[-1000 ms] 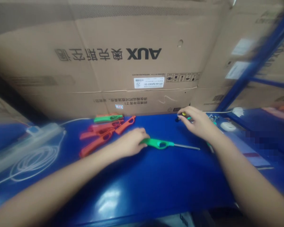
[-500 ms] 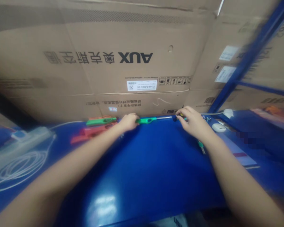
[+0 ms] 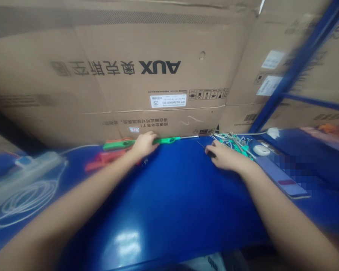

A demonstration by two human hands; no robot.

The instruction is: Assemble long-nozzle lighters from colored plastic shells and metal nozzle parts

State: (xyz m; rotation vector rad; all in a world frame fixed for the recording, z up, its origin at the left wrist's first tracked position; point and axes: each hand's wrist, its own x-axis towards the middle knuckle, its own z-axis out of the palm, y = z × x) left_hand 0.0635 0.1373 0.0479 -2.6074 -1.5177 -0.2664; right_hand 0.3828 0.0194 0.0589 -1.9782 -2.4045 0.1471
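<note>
My left hand [image 3: 143, 145] is closed round the handle of a green long-nosed lighter [image 3: 169, 140], held at the back of the blue table [image 3: 169, 210], against the cardboard box. Its thin metal tube points right. Just left of that hand lies a pile of orange and green lighters [image 3: 113, 150]. My right hand [image 3: 224, 157] rests on the table with fingers curled round a small dark tool with a thin tip [image 3: 205, 147]. Behind it lies a heap of green-handled metal parts [image 3: 235, 143].
A big AUX cardboard box [image 3: 124, 71] walls off the back of the table. A coiled white cable [image 3: 22, 199] and a clear plastic piece lie at the left. A white tape roll [image 3: 261, 150], a blue strip [image 3: 279, 175] and a blue rack post [image 3: 296, 64] stand right.
My left hand carried the green lighter from mid-table to the back by the box. My right hand pulled back from the lighter's tip toward me, uncovering the heap of metal parts.
</note>
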